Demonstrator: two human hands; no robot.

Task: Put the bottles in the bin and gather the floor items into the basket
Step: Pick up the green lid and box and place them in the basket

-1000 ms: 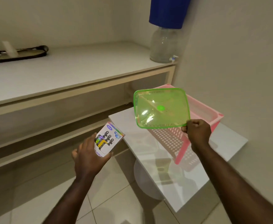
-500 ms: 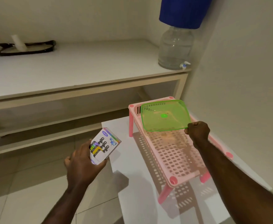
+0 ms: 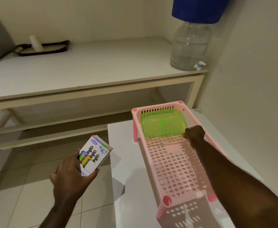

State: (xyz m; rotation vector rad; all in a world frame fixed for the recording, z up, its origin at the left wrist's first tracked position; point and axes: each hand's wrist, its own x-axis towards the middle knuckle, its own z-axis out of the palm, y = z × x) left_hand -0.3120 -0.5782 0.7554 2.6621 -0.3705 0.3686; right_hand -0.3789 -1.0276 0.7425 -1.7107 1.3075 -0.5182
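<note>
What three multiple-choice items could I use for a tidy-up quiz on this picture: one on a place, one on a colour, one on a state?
1. Where is the green lid?
A. on the floor
B. at the far end of the basket
C. on the long shelf

2. What colour is the basket?
A. pink
B. blue
C. black

3. What is the left hand doing?
A. hanging with nothing in it
B. pressing on the low table
C. holding a small box

Answers:
1 B, the lid lies within the basket's far walls, with the right hand gripping its near corner.
2 A, its rim, legs and perforated floor are all pink.
3 C, thumb and fingers wrap the printed box, held left of the table.
</note>
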